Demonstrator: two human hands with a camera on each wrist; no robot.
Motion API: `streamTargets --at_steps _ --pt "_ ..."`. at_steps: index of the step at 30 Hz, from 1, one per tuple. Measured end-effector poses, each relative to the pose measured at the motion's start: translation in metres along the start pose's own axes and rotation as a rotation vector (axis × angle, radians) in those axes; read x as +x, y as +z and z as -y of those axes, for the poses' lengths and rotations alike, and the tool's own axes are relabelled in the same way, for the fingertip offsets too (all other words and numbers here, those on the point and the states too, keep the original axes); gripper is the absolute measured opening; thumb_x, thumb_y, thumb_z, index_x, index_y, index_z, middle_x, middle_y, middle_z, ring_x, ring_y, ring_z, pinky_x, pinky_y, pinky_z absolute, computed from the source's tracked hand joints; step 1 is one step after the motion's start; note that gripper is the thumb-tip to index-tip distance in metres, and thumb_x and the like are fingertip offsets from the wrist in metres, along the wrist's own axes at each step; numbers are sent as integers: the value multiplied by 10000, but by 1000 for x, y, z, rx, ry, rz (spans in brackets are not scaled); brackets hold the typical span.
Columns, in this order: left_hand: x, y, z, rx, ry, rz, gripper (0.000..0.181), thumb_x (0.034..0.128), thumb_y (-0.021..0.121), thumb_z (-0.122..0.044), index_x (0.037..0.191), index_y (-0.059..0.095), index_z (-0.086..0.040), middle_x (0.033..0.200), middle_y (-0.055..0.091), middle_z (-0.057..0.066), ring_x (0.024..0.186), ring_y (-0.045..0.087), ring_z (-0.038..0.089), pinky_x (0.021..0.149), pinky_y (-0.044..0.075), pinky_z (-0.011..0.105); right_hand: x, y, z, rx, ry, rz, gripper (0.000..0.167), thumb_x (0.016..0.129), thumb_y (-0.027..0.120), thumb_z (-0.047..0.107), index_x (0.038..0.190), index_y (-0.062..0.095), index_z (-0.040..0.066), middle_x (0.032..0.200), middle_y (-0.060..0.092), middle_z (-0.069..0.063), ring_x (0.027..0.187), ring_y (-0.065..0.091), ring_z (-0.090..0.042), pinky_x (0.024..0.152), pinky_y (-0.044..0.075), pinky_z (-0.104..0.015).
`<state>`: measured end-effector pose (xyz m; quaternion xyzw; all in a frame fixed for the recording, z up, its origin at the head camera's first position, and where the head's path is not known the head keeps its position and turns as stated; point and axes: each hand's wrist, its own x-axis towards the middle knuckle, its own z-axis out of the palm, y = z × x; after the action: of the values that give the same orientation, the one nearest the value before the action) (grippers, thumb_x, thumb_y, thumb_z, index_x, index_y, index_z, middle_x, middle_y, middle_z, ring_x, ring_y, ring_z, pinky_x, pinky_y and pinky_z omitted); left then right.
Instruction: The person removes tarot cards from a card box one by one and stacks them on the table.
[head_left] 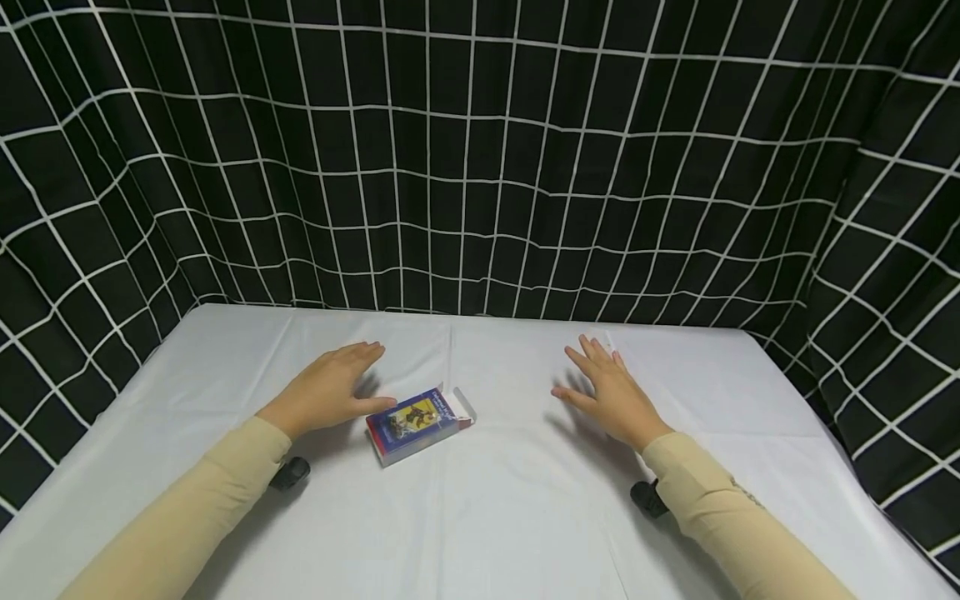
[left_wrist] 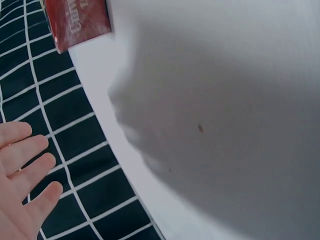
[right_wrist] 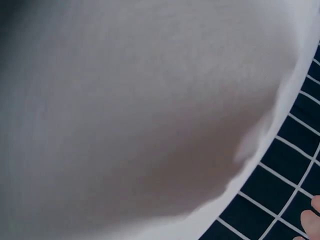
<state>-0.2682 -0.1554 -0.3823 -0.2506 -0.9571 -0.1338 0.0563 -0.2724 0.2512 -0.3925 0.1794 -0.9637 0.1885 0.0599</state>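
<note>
A small blue card box (head_left: 415, 423) with a yellow picture on its top face lies left of the middle of the table. Its flap stands open at the right end, and what it holds is hidden. My left hand (head_left: 330, 390) hovers beside the box's left end, fingers straight. The thumb overlaps the box's corner in the head view; whether it touches cannot be told. In the left wrist view, the box's red end (left_wrist: 82, 22) shows at the top left, above the spread fingers (left_wrist: 35, 167). My right hand (head_left: 611, 396) hovers farther right, holding nothing, fingers spread.
A white cloth (head_left: 510, 517) covers the table. Black curtains with a white grid (head_left: 480, 167) surround its back and sides. A small dark device (head_left: 291, 473) sits under the left wrist, and a similar one (head_left: 648, 498) under the right.
</note>
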Motion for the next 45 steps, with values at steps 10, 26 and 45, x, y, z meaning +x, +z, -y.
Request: streamTargets --at_steps 10,26,45 --pt "-4 5 -8 -85 -9 37 886 854 684 -562 1469 434 25 1525 449 201 1430 403 388 1186 305 517 -1 2 12 60 -15 4 764 941 611 487 1505 394 19 1629 220 -233 1527 147 -411 1245 64 -540" --pt "-6 18 -22 -254 -72 79 948 790 767 -530 1497 405 -13 1552 425 165 1453 373 357 1186 311 510 0 9 31 276 57 2 745 927 640 487 1503 418 70 1650 221 -153 1540 137 -376 1245 85 -541" --pt "-5 31 -37 -387 -77 111 936 738 839 -396 1488 422 -23 1527 446 175 1419 413 354 1167 342 507 0 19 71 484 65 -13 626 919 664 453 1437 529 129 1572 424 -46 1490 333 -291 1195 278 -535"
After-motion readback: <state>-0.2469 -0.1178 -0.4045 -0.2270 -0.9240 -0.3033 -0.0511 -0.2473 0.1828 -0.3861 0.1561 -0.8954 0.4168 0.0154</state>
